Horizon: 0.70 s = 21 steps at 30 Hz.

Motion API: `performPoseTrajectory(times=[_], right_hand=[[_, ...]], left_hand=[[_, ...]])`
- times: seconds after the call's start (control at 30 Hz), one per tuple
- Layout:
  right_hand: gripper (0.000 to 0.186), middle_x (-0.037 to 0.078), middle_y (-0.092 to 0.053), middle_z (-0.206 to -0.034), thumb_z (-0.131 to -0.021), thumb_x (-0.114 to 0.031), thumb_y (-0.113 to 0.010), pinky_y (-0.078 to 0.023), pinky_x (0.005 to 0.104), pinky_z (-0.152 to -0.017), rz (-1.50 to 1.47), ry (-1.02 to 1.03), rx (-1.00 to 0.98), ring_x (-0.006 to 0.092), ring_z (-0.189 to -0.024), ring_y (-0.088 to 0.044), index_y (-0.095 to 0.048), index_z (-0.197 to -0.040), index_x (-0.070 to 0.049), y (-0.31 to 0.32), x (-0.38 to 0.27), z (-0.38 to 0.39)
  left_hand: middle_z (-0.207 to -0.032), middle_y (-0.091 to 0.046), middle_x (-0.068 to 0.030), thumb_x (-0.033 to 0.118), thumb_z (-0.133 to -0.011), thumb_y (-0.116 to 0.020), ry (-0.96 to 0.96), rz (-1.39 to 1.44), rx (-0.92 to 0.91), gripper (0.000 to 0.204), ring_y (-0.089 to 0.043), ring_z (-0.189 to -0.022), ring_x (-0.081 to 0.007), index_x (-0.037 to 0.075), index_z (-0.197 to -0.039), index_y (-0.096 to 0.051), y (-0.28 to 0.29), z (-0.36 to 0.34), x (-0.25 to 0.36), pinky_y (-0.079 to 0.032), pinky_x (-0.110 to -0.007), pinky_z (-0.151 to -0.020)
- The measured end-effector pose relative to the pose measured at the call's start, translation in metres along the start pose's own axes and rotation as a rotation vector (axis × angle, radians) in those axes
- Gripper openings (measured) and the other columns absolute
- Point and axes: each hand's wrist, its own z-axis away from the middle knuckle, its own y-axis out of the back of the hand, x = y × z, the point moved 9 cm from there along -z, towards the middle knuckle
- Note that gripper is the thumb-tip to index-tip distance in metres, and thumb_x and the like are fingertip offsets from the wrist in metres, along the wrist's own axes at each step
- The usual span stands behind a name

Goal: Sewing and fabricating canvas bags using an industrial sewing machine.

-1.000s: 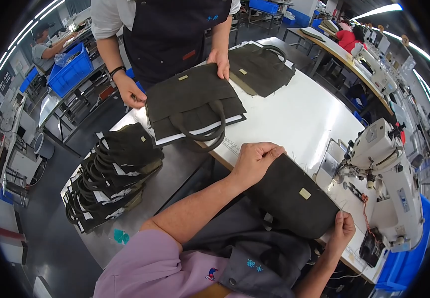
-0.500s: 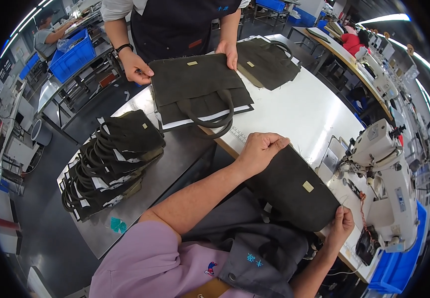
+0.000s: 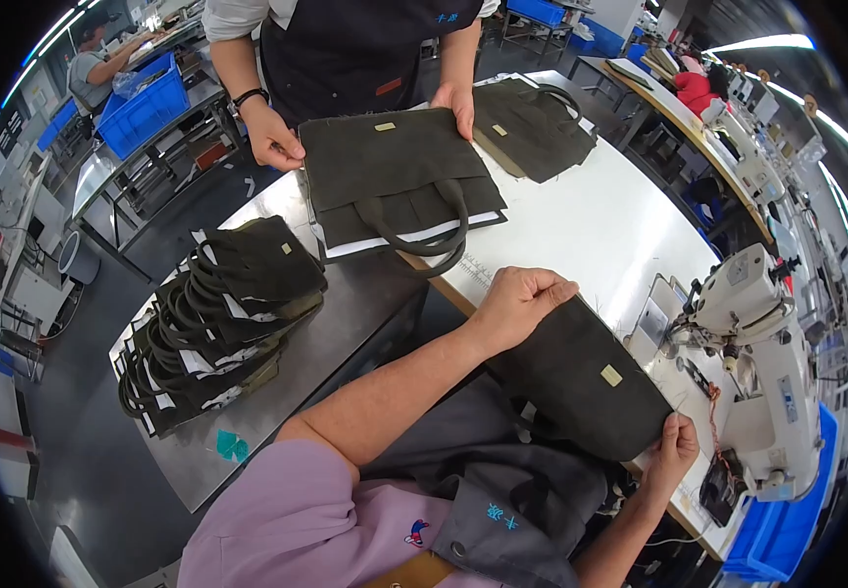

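Note:
A dark olive fabric bag panel with a small pale gold label hangs between my hands, partly over the table's near edge. My left hand pinches its upper left corner. With thumb and fingers closed, my right hand grips the lower right corner, where loose threads stick out. A dark handle shows faintly beneath the panel. Across the table, a co-worker's two hands hold a similar dark bag piece with a looped handle and a white layer at its edge.
A white sewing machine stands at my right, on the white table. Stacked bag pieces with handles lie on a metal table at left. Another bag piece rests beyond the co-worker's hand. A blue bin sits low at right.
Both my hands keep their grip on the panel, which has barely shifted. The co-worker's bag piece has moved very slightly to the right in the view.

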Motion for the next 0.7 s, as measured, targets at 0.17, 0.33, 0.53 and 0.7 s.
performPoseTrajectory(times=[0.17, 0.33, 0.53, 0.7], right_hand=[[0.016, -0.005, -0.054, -0.068, -0.097, -0.019, -0.07, -0.03, 0.0183, -0.05, -0.016, -0.011, 0.008, 0.0021, -0.054, -0.04, -0.067, -0.09, -0.004, 0.002, 0.0036, 0.0006], [0.018, -0.005, -0.054, -0.069, -0.097, -0.02, -0.07, -0.031, 0.0182, -0.05, -0.032, 0.0, -0.026, 0.0022, -0.054, -0.04, -0.066, -0.089, -0.004, -0.0016, -0.0024, 0.0019], [0.018, -0.006, -0.053, -0.068, -0.096, -0.02, -0.07, -0.03, 0.018, -0.047, -0.061, -0.009, -0.011, 0.0016, -0.053, -0.039, -0.066, -0.088, -0.004, -0.0041, -0.0053, 0.0035], [0.018, -0.006, -0.053, -0.067, -0.096, -0.02, -0.071, -0.028, 0.0169, -0.045, -0.082, -0.019, -0.013, 0.0006, -0.051, -0.037, -0.066, -0.089, -0.004, -0.0031, -0.0048, 0.0032]], left_hand=[[-0.077, -0.069, 0.0021, 0.031, -0.1, -0.065, 0.034, 0.007, -0.046, 0.035, -0.058, -0.075, -0.0034, -0.003, -0.098, -0.073, -0.004, 0.0008, -0.0048, -0.05, -0.022, -0.069], [-0.068, -0.07, -0.0067, 0.033, -0.098, -0.066, 0.002, 0.072, -0.004, 0.037, -0.062, -0.066, -0.0078, -0.003, -0.094, -0.073, -0.0015, 0.0014, -0.0005, -0.05, -0.026, -0.063], [-0.075, -0.073, -0.0044, 0.032, -0.098, -0.066, 0.032, 0.106, -0.07, 0.035, -0.063, -0.071, -0.0068, -0.002, -0.098, -0.074, -0.0037, 0.002, -0.0026, -0.052, -0.025, -0.067], [-0.079, -0.074, -0.0039, 0.03, -0.099, -0.066, 0.049, 0.115, -0.102, 0.033, -0.065, -0.076, -0.0065, -0.002, -0.1, -0.074, -0.0026, 0.0078, -0.0035, -0.052, -0.025, -0.07]])
